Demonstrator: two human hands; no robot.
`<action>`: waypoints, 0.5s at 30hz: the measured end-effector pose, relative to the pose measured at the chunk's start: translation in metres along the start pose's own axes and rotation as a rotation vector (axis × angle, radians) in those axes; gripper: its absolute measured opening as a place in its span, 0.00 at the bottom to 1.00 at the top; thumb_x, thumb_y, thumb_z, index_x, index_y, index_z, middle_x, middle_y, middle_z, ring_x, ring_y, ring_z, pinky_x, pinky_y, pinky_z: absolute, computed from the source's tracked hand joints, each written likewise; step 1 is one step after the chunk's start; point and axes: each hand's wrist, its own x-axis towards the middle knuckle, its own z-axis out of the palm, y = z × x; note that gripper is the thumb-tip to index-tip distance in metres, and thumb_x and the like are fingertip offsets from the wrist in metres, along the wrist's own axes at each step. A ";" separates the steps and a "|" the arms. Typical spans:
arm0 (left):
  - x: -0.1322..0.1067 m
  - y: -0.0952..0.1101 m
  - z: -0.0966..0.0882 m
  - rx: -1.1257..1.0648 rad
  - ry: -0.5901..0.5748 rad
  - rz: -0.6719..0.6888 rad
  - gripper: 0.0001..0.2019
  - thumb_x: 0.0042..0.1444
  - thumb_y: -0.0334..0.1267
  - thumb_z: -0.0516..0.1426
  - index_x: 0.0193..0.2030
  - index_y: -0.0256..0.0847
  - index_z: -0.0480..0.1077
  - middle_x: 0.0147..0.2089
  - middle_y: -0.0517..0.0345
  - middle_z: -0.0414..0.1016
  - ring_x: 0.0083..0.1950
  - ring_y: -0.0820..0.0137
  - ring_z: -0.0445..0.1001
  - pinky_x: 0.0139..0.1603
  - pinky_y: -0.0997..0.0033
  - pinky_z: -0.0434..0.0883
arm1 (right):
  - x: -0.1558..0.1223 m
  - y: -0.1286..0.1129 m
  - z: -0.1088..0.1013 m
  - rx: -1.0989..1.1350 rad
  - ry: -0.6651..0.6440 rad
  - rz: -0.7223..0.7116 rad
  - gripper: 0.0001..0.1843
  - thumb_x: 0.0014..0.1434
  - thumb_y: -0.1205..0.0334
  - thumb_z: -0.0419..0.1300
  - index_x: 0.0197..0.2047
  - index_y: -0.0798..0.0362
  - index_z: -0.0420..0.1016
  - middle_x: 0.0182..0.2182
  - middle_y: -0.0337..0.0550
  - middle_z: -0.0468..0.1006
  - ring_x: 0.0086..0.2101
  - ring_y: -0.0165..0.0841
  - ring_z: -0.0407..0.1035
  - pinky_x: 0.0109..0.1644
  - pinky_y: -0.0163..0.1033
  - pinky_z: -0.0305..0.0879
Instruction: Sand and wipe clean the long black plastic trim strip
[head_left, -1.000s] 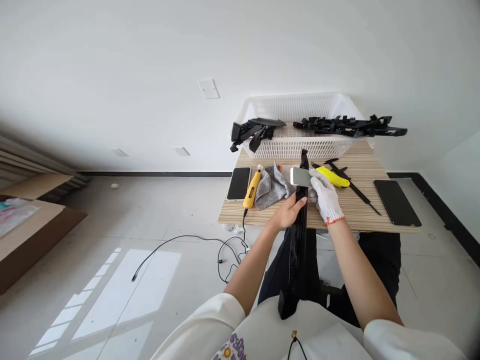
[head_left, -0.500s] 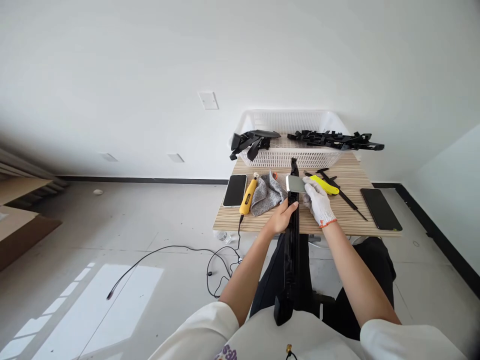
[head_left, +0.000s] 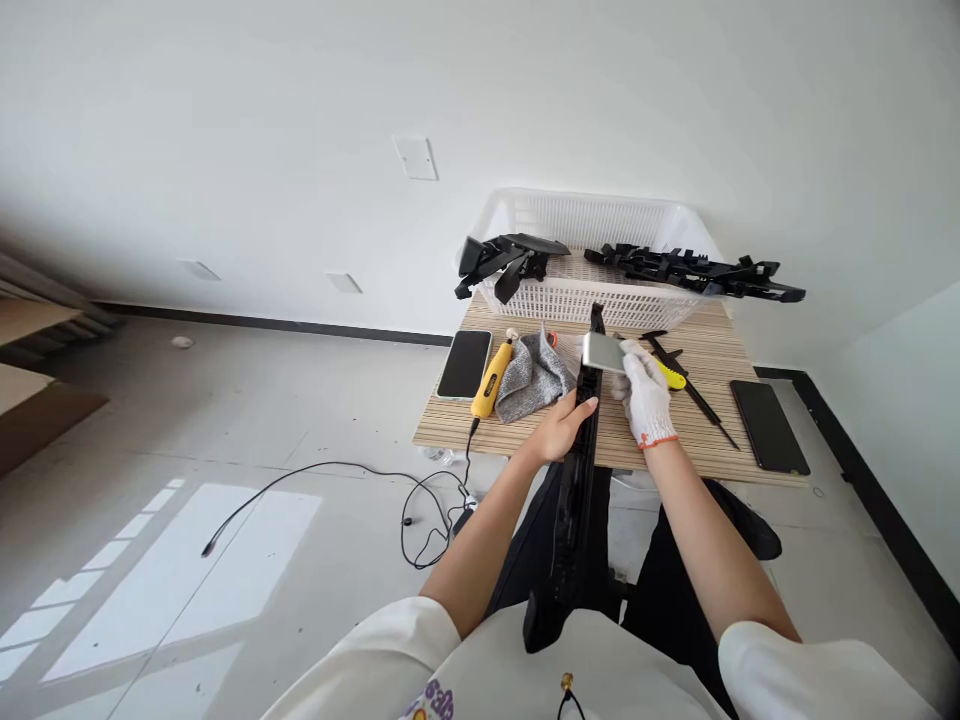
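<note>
Bare left hand grasps a long black part just right of centre, its lower end by the white shirt, seemingly to steady it. Gloved right hand grips a flat grey block across the part's upper section; contact is unclear. Grey cloth and yellow tool lie to the left, apparently within reach. White basket, above centre, holds more black parts. Purple shirt lettering, bottom edge, is cut off; the tool's mark is illegible.

Your head-worn camera looks forward and down, fairly near, from above and behind your left hand and right hand, taking in the bench and the wall beyond them.
</note>
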 end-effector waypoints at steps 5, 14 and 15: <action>0.000 0.002 0.001 0.028 -0.010 0.009 0.21 0.66 0.47 0.50 0.60 0.37 0.68 0.64 0.52 0.71 0.67 0.58 0.65 0.69 0.62 0.59 | -0.005 -0.001 0.000 -0.080 -0.056 0.023 0.22 0.52 0.48 0.66 0.48 0.48 0.77 0.26 0.33 0.74 0.18 0.21 0.60 0.16 0.27 0.54; 0.000 0.002 0.000 0.033 -0.004 -0.021 0.19 0.66 0.46 0.51 0.56 0.37 0.70 0.60 0.51 0.74 0.64 0.57 0.68 0.66 0.61 0.61 | -0.010 -0.001 0.004 -0.097 0.018 -0.009 0.23 0.54 0.47 0.64 0.50 0.48 0.76 0.30 0.34 0.75 0.18 0.20 0.58 0.16 0.27 0.54; 0.000 0.002 0.000 0.037 -0.008 -0.018 0.19 0.66 0.47 0.50 0.55 0.37 0.70 0.59 0.51 0.75 0.63 0.57 0.68 0.66 0.61 0.62 | -0.010 -0.001 0.004 -0.088 0.048 -0.017 0.23 0.54 0.47 0.64 0.50 0.48 0.76 0.29 0.34 0.75 0.18 0.20 0.58 0.17 0.27 0.54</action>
